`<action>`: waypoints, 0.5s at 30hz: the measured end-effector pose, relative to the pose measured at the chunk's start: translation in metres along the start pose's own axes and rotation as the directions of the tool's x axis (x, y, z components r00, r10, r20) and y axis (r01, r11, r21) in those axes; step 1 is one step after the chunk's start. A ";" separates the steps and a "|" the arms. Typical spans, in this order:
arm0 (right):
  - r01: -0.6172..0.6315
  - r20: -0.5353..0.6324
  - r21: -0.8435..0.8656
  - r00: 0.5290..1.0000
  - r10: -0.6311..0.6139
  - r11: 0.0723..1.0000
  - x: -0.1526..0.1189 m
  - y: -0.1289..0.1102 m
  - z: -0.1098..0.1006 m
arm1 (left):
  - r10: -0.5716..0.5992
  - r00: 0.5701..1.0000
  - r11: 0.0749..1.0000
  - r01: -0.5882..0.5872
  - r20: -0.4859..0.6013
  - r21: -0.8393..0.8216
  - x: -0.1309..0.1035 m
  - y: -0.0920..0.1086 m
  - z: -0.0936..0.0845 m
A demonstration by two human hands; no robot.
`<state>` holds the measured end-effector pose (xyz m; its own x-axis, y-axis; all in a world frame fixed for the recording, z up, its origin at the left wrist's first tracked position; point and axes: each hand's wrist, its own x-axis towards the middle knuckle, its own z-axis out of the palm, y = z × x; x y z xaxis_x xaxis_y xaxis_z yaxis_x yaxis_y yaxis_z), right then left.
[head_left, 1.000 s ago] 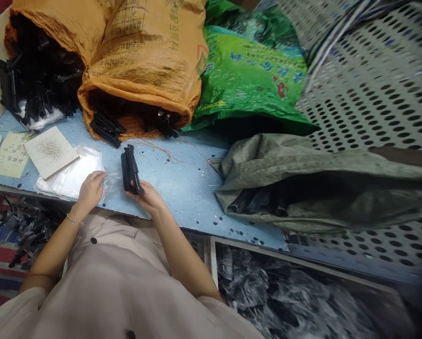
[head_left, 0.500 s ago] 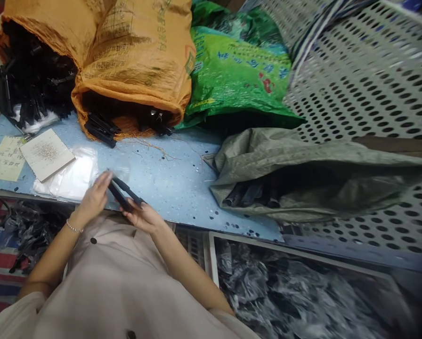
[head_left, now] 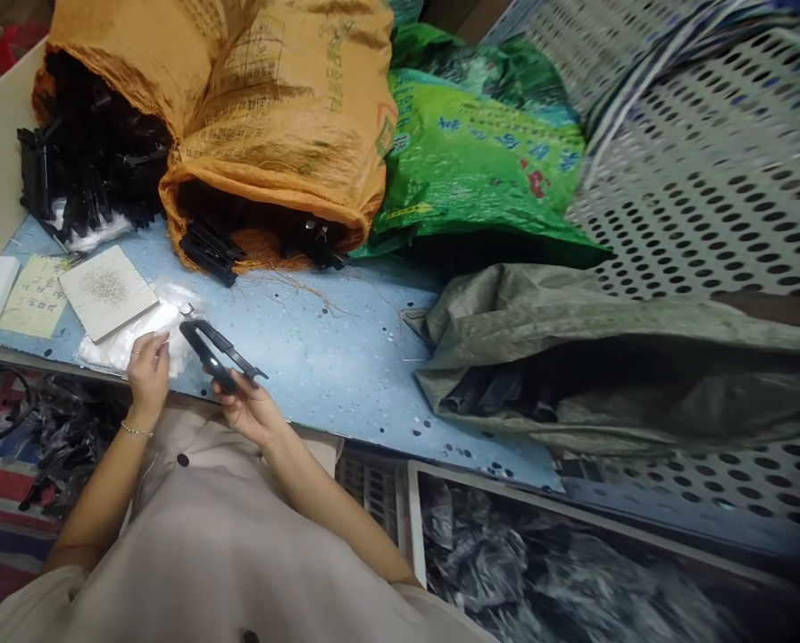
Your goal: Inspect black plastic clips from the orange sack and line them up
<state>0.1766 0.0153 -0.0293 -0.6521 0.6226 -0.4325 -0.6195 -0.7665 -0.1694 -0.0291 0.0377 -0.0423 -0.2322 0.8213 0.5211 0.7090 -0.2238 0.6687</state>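
My right hand (head_left: 249, 406) grips the lower end of a black hinged part with two long arms (head_left: 216, 344). Its arms are spread a little, and a small shiny bit shows at the far end. My left hand (head_left: 149, 368) has thumb and fingers pinched at the edge of a pile of clear plastic bags (head_left: 176, 308); how much of a bag lies between the fingertips is hard to see. A square pale board (head_left: 109, 290) with small specks on it rests partly on the bags.
Two orange woven sacks (head_left: 293, 116) with black parts at their mouths lie along the back. Right of them are a green sack (head_left: 480, 170) and a grey-green sack (head_left: 614, 339). A perforated panel (head_left: 714, 205) stands at right. Below the blue table (head_left: 346, 357) is a bin of wrapped parts (head_left: 507, 554).
My left hand has moved away from the black part, down and left to the plastic bags. My right hand still holds the part, its arms now further apart. The view has shifted slightly.
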 end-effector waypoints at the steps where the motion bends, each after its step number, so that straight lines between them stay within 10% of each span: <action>1: -0.018 0.006 0.010 1.000 0.018 1.000 0.001 0.000 0.000 | 0.029 1.000 1.000 -0.029 0.004 -0.003 -0.003 0.001 0.005; 6: 0.133 -0.105 0.002 0.986 -0.132 0.991 0.004 -0.008 -0.003 | 0.268 0.950 0.963 -0.268 0.158 -0.026 -0.018 0.009 0.020; 12: 0.143 -0.063 -0.172 0.986 -0.156 0.975 0.006 -0.011 0.000 | 0.281 0.932 0.959 -0.281 0.229 -0.035 -0.017 0.021 0.025; 15: 0.345 -0.128 -0.641 0.833 -0.539 0.686 0.008 -0.009 0.006 | 0.439 0.820 0.898 -0.418 0.367 -0.140 -0.021 0.035 0.021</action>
<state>0.1748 0.0280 -0.0261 -0.1534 0.9113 -0.3822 -0.3698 -0.4116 -0.8330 0.0149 0.0241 -0.0407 0.3650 0.7681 0.5262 0.6406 -0.6173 0.4567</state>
